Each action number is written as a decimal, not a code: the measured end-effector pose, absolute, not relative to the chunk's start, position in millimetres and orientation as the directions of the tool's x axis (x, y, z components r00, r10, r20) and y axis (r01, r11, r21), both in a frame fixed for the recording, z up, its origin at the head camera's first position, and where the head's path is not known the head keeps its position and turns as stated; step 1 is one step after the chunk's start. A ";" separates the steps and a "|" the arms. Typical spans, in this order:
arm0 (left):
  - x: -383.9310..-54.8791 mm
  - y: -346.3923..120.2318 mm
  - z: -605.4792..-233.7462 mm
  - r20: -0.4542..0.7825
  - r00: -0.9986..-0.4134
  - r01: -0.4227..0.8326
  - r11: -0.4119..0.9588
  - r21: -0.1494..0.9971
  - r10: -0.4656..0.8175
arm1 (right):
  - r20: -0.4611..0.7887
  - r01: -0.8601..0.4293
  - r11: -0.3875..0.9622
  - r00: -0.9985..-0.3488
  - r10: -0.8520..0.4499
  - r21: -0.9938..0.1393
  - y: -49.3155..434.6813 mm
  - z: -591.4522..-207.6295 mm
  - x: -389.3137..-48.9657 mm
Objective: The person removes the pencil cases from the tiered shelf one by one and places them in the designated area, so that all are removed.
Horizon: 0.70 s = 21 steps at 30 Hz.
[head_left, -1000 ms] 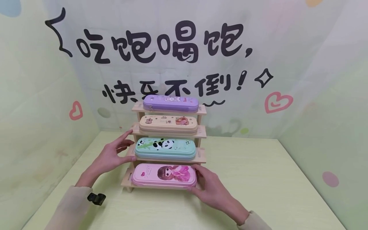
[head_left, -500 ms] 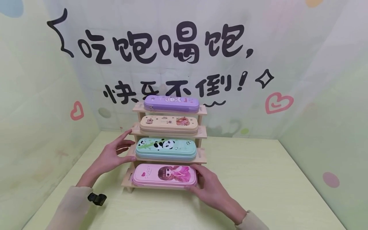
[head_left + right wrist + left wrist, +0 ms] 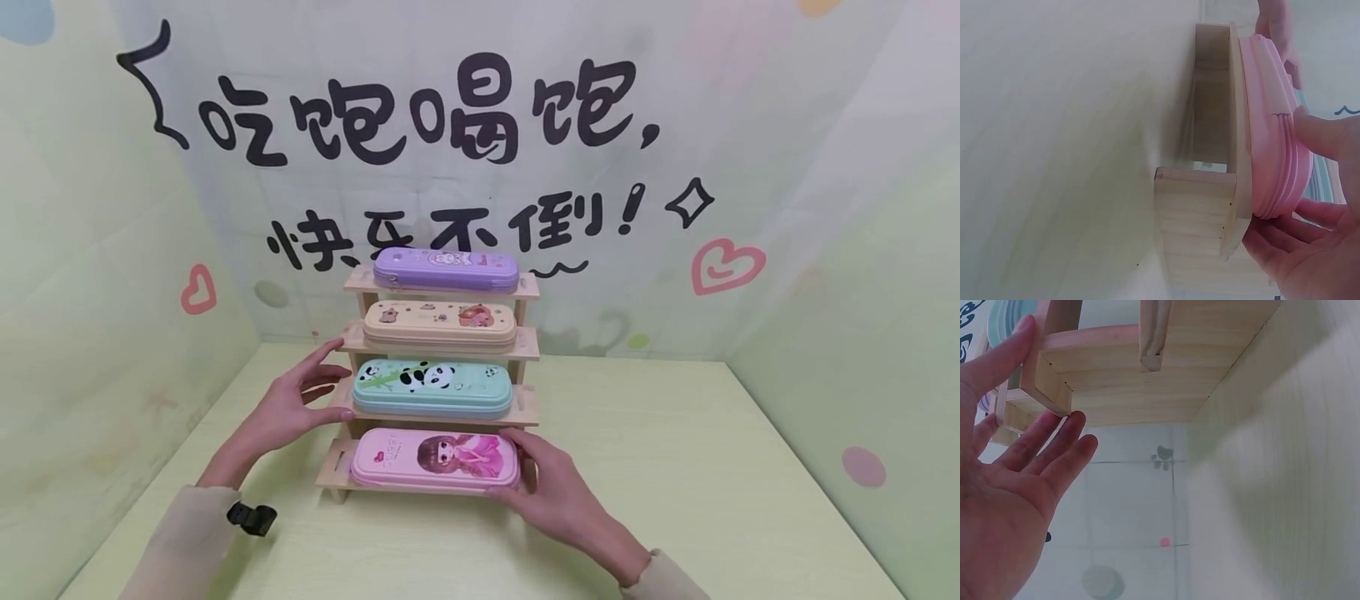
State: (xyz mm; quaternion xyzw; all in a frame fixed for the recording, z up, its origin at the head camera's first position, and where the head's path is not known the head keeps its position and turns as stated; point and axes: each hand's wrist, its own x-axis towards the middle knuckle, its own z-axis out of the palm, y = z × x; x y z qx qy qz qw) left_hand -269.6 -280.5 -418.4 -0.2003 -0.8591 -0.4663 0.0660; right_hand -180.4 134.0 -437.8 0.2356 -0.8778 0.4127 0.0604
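A light wooden stepped stand (image 3: 333, 472) carries one pencil case on each tier. My right hand (image 3: 557, 492) grips the right end of the pink pencil case (image 3: 435, 458), printed with a girl, on the lowest tier. In the right wrist view its thumb lies against the zipped side of the case (image 3: 1266, 131), with fingers curled at the end. My left hand (image 3: 288, 408) holds the stand's left side; the left wrist view shows its thumb on a shelf end and fingertips at the shelf's lower corner. Above the pink case lies a mint panda pencil case (image 3: 433, 388).
A cream pencil case (image 3: 438, 325) and a purple one (image 3: 446, 271) lie on the upper tiers. Behind the stand hangs a pale printed backdrop (image 3: 480, 183) with large black characters. The light green tabletop (image 3: 660, 450) extends on both sides of the stand.
The pink pencil case has slid slightly to the right along the lowest tier, baring more of the shelf's left end. The left hand has kept its place on the stand.
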 end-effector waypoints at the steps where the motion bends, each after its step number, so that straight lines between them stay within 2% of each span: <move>1: -269.8 -280.7 -418.7 0.300 -0.911 0.405 0.485 0.775 0.282 | 0.301 -0.468 0.543 -0.879 -0.370 -0.698 133.3 -437.8 -181.1; 11: -269.4 -280.3 -419.6 0.297 -0.913 0.402 0.490 0.773 0.281 | 0.272 -0.458 0.568 -0.882 -0.385 -0.683 133.9 -435.0 -180.1; 21: -270.3 -281.8 -419.1 0.302 -0.909 0.410 0.486 0.772 0.287 | 0.212 -0.434 0.521 -0.877 -0.432 -0.734 134.0 -431.0 -184.5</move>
